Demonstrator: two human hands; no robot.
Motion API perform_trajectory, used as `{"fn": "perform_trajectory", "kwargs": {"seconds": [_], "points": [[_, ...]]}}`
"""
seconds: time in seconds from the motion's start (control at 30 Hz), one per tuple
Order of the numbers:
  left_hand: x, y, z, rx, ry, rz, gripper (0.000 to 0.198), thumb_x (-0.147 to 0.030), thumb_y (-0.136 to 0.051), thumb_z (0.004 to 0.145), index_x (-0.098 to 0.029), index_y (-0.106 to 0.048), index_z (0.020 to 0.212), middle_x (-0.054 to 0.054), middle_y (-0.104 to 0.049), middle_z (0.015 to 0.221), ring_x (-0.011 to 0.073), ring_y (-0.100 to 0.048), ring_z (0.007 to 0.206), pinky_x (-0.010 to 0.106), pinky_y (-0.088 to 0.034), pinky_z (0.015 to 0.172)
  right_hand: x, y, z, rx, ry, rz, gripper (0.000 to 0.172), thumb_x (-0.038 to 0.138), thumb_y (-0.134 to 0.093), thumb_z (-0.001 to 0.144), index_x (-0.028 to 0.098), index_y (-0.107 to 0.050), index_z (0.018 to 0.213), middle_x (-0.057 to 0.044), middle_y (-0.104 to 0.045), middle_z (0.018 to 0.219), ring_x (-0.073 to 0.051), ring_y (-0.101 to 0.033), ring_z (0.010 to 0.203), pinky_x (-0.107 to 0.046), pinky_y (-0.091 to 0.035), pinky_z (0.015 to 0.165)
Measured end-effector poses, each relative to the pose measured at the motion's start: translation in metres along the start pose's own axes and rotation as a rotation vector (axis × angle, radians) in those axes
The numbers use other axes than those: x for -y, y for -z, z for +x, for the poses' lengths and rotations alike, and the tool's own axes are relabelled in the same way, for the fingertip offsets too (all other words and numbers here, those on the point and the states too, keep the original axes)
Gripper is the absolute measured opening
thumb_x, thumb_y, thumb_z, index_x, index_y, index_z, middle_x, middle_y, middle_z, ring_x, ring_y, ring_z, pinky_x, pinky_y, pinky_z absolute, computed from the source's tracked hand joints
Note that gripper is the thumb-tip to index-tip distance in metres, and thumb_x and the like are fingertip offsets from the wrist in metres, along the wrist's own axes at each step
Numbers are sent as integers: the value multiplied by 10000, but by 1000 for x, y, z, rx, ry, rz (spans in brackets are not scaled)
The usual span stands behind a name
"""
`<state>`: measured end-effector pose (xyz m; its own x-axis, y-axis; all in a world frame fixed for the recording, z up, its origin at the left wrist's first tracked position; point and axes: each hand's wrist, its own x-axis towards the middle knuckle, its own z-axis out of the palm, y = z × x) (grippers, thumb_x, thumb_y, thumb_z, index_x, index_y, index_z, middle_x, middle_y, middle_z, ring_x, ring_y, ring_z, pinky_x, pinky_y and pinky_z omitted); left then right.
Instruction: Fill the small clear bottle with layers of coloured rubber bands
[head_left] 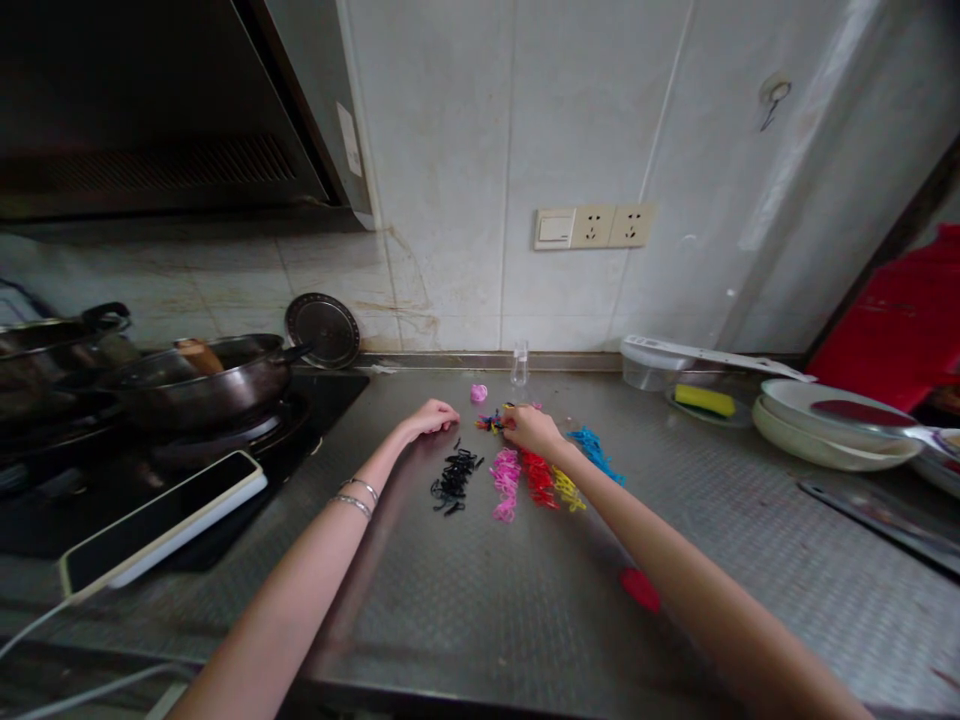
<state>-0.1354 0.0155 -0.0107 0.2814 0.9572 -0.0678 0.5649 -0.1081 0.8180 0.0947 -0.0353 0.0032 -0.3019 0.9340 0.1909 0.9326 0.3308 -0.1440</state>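
Observation:
My left hand [435,416] rests on the steel counter with its fingers curled together; whatever it may hold is hidden. My right hand [534,430] reaches to a small mixed-colour pile of rubber bands [489,424], its fingertips drawn together at the pile's right side; what is between them is too small to see. Sorted rubber bands lie nearer me: a black heap [456,478] below my left hand, then pink [505,485], red [539,480], yellow [568,490] and blue [596,453] heaps, partly under my right hand and forearm.
A pink round item [478,394] and a clear glass bottle [520,364] stand behind the bands. At left are a phone [161,520], a pan [202,385] and the stove. At right are a yellow sponge [705,401], bowls [825,440] and a knife [877,520].

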Motion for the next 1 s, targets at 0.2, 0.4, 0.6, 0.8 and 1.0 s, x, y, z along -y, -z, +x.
{"fn": "perform_trajectory", "kwargs": {"seconds": [0.2,0.4,0.6,0.8,1.0], "points": [[6,-7,-6,-94,-92,-29,223,-328,-542,658,-115,-608,638,-30,-486,482,59,-378,427,190,-257,430,-7,1,-1,-34,-8,138,270,213,-489,727,253,-652,938,-28,-666,887,-168,-591,831,-203,-395,644],[11,-12,-8,-206,-166,-66,287,-369,-525,676,-101,-629,680,-26,-486,477,77,-418,467,197,-291,476,-4,13,-9,-97,64,352,262,213,-533,700,196,-671,922,-26,-676,794,-141,-583,715,-196,-404,618],[13,-12,-11,-284,-185,-106,293,-373,-493,701,-109,-616,665,-38,-455,450,70,-395,423,194,-285,447,37,17,-28,-123,232,458,259,184,-521,702,178,-675,910,-33,-681,810,-134,-590,707,-198,-419,636],[12,-13,-14,-310,-172,-104,282,-351,-471,711,-113,-604,636,-43,-432,431,60,-365,388,187,-278,428,72,9,-40,-19,307,357,260,210,-532,710,238,-663,932,-1,-677,810,-127,-599,719,-195,-418,647],[13,-14,-13,-294,-206,-45,260,-334,-476,696,-118,-604,629,-43,-431,430,70,-385,405,190,-275,430,51,12,-46,-82,281,369,243,262,-542,723,227,-662,931,-17,-676,832,-138,-600,746,-203,-420,655]]}}
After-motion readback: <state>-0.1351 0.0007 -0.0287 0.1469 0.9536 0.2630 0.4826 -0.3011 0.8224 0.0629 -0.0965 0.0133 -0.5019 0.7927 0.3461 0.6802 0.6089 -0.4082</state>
